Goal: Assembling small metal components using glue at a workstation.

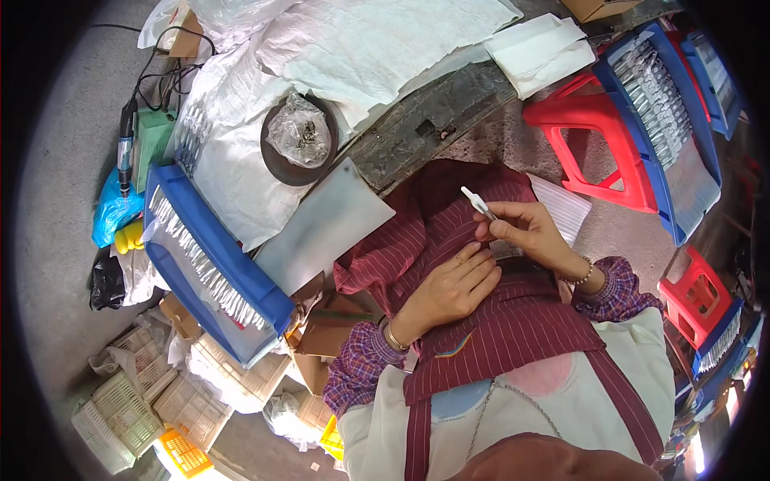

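Observation:
In my right hand a small slim piece, white at its tip and silvery lower down, is pinched between thumb and fingers. It points up and to the left, above my lap; its exact kind is too small to tell. My left hand rests on the dark red striped apron, just below and left of the right one. Its fingers lie stretched out, with no object visible in them. Under the right hand, a small pale printed patch shows partly on the apron.
A blue tray of silvery pieces stands at the left; another blue tray sits on a red stool at the right. A dark bowl holds a plastic bag on the cloth-covered bench. Plastic crates stand lower left.

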`<act>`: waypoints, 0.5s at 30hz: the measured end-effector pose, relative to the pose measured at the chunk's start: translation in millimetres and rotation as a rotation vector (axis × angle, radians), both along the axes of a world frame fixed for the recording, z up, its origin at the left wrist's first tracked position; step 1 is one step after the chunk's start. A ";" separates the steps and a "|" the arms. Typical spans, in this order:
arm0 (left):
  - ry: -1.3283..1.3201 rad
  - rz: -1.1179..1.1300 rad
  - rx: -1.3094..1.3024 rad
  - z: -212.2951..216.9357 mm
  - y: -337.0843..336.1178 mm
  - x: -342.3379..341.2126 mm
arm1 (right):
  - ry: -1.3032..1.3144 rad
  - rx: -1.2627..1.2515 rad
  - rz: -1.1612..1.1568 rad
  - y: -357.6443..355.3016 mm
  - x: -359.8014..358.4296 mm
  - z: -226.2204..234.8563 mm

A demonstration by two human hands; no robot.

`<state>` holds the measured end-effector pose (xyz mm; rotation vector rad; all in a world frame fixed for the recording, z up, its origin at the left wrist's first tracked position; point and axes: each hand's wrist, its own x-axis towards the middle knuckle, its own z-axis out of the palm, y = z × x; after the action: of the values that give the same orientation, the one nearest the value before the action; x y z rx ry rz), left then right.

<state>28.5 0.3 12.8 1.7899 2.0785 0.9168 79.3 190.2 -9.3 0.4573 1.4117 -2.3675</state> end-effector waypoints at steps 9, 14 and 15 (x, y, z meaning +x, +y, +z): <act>-0.011 0.011 0.007 -1.7 -1.0 1.6 | 0.056 0.069 0.041 -1.7 0.3 3.9; -0.062 0.039 0.012 -4.7 -2.4 5.9 | 0.069 0.064 0.068 -0.9 -0.8 4.1; -0.080 0.046 0.018 -5.2 -2.7 6.8 | 0.058 0.055 0.068 -0.7 -1.3 4.5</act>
<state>35.3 -2.4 7.5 1.6917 2.0766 1.0048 78.0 189.5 -4.7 0.3519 1.4964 -2.3103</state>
